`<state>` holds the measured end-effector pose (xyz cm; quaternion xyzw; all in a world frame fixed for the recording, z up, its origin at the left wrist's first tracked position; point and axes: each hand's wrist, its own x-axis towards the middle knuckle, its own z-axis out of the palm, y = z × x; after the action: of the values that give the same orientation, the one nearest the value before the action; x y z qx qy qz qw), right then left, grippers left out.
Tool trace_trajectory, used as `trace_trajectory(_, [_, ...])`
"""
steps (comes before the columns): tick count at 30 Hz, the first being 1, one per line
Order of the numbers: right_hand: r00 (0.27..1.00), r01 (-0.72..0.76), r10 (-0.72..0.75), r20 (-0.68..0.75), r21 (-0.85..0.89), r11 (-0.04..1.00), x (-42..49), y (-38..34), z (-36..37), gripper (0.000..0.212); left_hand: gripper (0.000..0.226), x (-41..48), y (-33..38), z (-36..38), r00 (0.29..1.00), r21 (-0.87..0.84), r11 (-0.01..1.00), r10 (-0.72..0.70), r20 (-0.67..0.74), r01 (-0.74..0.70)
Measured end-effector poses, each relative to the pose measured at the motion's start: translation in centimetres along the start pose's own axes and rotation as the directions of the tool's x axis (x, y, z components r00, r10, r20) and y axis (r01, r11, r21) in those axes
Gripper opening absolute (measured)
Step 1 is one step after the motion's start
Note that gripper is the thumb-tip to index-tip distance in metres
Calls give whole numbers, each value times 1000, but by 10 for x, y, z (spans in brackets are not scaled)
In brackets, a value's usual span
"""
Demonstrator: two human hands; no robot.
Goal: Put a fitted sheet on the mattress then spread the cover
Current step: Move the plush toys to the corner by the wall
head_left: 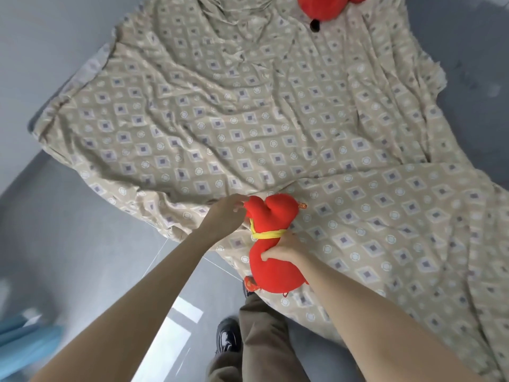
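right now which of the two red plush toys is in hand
The near plush with the yellow band: right hand grips it, left hand touches it. The far plush lies untouched.

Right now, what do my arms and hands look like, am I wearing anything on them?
Both the left arm and right arm are bare, with no sleeves in view. The left hand and right hand have no gloves; no watch, bracelet or ring shows.
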<state>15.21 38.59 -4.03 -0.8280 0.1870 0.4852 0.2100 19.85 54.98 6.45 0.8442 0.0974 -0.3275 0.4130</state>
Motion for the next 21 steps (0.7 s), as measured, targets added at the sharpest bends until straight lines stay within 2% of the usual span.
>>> trace_trajectory(7, [997, 54, -45, -70, 132, 990, -26, -5, -18, 42, 40, -18, 2, -8, 1000, 1, 1000, 27, 3, -27])
trace_trajectory(11, [968, 135, -96, -234, 158, 978, -37, -6, -38, 76, 36, -34, 20, -19, 1000, -108, 994, 5, 28, -2])
trace_trajectory(13, [931, 183, -133, -341, 121, 976, -68, -15, -57, 80, 31, -47, 32, -28, 998, -260, 965, -31, 61, 46])
trace_trajectory(17, [821, 230, -200, -534, -10, 973, -155, -24, -97, 83, 31, -82, 54, -50, 978, -588, 783, -131, 162, 202])
trace_trajectory(21, [670, 228, -259, -696, -139, 964, -223, -17, -115, 83, 57, -115, 73, -70, 942, -816, 477, -95, 320, 326])
